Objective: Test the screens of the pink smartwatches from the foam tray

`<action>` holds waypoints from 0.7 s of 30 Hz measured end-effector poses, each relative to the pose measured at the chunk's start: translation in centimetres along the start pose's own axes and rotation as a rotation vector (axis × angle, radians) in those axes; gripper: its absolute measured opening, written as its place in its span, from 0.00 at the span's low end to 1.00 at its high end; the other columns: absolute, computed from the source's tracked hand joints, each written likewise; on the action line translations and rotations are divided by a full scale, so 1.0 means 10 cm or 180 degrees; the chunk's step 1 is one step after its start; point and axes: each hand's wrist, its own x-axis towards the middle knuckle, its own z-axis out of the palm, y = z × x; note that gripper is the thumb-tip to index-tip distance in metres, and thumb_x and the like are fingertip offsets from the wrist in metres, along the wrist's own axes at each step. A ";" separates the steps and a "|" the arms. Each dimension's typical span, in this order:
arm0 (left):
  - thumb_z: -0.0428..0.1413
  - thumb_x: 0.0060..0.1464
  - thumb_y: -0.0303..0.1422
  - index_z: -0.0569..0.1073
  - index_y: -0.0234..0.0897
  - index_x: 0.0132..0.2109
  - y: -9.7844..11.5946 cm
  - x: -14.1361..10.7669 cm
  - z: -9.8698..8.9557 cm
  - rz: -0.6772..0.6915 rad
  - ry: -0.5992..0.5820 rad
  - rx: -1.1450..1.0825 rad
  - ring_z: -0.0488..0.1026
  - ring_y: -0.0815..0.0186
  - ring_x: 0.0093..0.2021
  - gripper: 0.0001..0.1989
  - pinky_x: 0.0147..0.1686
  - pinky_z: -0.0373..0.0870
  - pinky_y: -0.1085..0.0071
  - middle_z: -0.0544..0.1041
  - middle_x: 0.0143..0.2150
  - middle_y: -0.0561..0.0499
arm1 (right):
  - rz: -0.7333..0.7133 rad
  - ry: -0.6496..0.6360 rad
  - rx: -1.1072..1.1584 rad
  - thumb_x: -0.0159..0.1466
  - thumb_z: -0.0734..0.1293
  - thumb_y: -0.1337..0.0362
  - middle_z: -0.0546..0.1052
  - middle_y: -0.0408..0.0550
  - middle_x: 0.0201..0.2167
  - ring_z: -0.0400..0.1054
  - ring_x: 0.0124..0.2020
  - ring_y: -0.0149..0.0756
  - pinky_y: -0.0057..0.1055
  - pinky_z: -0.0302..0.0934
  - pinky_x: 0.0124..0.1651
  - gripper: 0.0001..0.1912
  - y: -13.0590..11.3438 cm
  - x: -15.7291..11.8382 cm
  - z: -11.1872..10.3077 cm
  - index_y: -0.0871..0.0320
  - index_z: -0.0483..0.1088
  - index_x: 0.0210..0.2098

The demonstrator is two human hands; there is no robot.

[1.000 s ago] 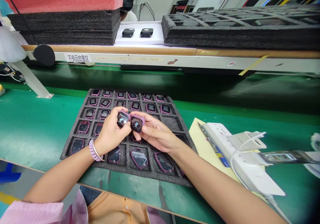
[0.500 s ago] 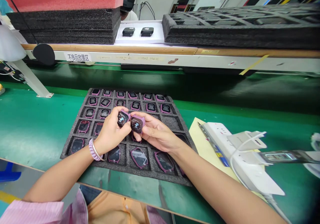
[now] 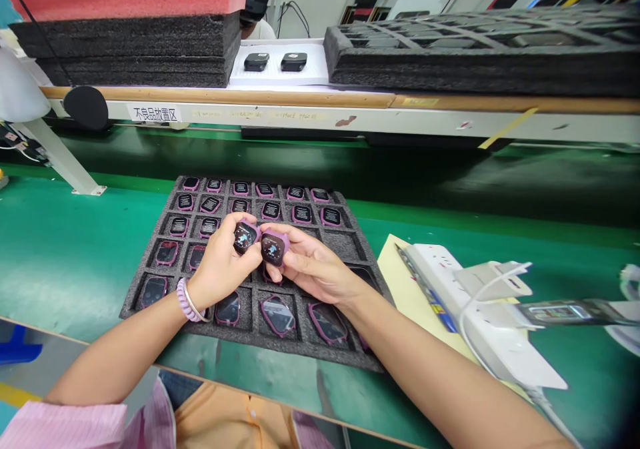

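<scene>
My left hand (image 3: 220, 260) is closed on a purple-framed watch (image 3: 245, 237) with a lit screen. Beside it, my right hand (image 3: 317, 267) grips a second purple watch (image 3: 274, 247), also lit. The two watches are held side by side, screens up, over a dark grey foam tray (image 3: 345, 243). Rows of similar purple watches sit in the tray's compartments, several with lit text and others dark. My hands and forearms hide some compartments.
A white power strip (image 3: 493, 322) with cables lies on yellow paper (image 3: 393, 262) at the right. Behind, a shelf (image 3: 300, 99) bears black foam stacks (image 3: 135, 52) and two small black devices. A white lamp stand (image 3: 65, 159) is at the left.
</scene>
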 end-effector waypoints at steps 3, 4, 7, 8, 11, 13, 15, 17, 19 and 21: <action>0.55 0.51 0.32 0.67 0.38 0.50 0.01 0.00 0.00 -0.0026 -0.0019 -0.0016 0.70 0.65 0.40 0.18 0.40 0.66 0.69 0.73 0.44 0.50 | 0.0032 0.0059 -0.0084 0.59 0.81 0.58 0.73 0.43 0.37 0.70 0.30 0.32 0.30 0.66 0.36 0.25 -0.01 0.00 0.01 0.52 0.73 0.53; 0.55 0.51 0.32 0.67 0.38 0.50 0.01 -0.01 0.00 -0.0025 -0.0023 -0.0010 0.70 0.64 0.41 0.18 0.40 0.66 0.69 0.73 0.44 0.50 | 0.0043 0.0044 -0.0094 0.59 0.81 0.58 0.73 0.43 0.37 0.70 0.29 0.32 0.30 0.66 0.37 0.25 -0.01 -0.01 0.01 0.52 0.73 0.52; 0.56 0.51 0.32 0.67 0.38 0.50 -0.01 -0.01 -0.01 0.0009 -0.0039 0.0012 0.71 0.64 0.43 0.17 0.41 0.68 0.69 0.73 0.45 0.49 | 0.0048 0.0008 -0.0080 0.59 0.81 0.58 0.74 0.43 0.38 0.70 0.29 0.31 0.30 0.67 0.36 0.24 0.00 0.00 0.00 0.52 0.73 0.52; 0.56 0.52 0.31 0.68 0.38 0.50 -0.01 0.00 -0.01 0.0016 -0.0039 0.0004 0.71 0.64 0.43 0.17 0.41 0.68 0.69 0.73 0.46 0.49 | 0.0035 0.0033 -0.0065 0.59 0.81 0.58 0.74 0.43 0.38 0.70 0.30 0.31 0.30 0.67 0.36 0.24 0.01 0.00 -0.01 0.52 0.74 0.52; 0.57 0.52 0.30 0.68 0.36 0.51 -0.03 0.02 -0.01 -0.0078 -0.0012 -0.0179 0.71 0.65 0.43 0.19 0.43 0.69 0.70 0.73 0.47 0.48 | -0.0009 0.0214 0.0016 0.61 0.80 0.58 0.76 0.44 0.37 0.72 0.32 0.32 0.28 0.67 0.38 0.26 0.02 0.03 -0.04 0.52 0.72 0.56; 0.58 0.52 0.30 0.66 0.35 0.55 -0.03 0.04 -0.01 -0.0365 -0.0088 -0.0530 0.72 0.66 0.40 0.23 0.40 0.70 0.71 0.73 0.48 0.47 | 0.0010 0.0409 0.0104 0.61 0.79 0.58 0.77 0.45 0.36 0.73 0.35 0.35 0.29 0.67 0.40 0.28 0.03 0.06 -0.07 0.53 0.70 0.58; 0.58 0.54 0.32 0.62 0.34 0.61 -0.01 0.06 -0.02 -0.0757 -0.0218 -0.1028 0.71 0.71 0.32 0.28 0.32 0.69 0.73 0.73 0.46 0.47 | 0.0026 0.0625 0.0174 0.60 0.79 0.59 0.78 0.47 0.38 0.73 0.36 0.36 0.29 0.66 0.40 0.29 0.03 0.08 -0.09 0.54 0.69 0.58; 0.57 0.57 0.34 0.59 0.35 0.64 0.02 0.07 -0.02 -0.1077 -0.0313 -0.1482 0.69 0.74 0.26 0.30 0.27 0.67 0.75 0.73 0.43 0.49 | 0.0028 0.0807 0.0209 0.58 0.79 0.60 0.78 0.48 0.40 0.72 0.34 0.35 0.28 0.65 0.37 0.29 0.02 0.10 -0.12 0.55 0.70 0.56; 0.56 0.58 0.35 0.59 0.36 0.65 0.05 0.07 -0.04 -0.1219 -0.0332 -0.1765 0.70 0.75 0.23 0.29 0.24 0.66 0.77 0.72 0.39 0.51 | 0.0033 0.0927 0.0203 0.57 0.78 0.61 0.78 0.48 0.41 0.69 0.31 0.33 0.28 0.63 0.35 0.27 0.01 0.11 -0.14 0.56 0.70 0.53; 0.56 0.58 0.36 0.62 0.37 0.62 0.06 0.08 -0.05 -0.1285 -0.0357 -0.1908 0.72 0.73 0.23 0.27 0.23 0.67 0.77 0.72 0.37 0.52 | 0.0034 0.1001 0.0146 0.57 0.77 0.62 0.78 0.49 0.40 0.66 0.28 0.32 0.29 0.61 0.33 0.24 0.01 0.12 -0.15 0.56 0.71 0.51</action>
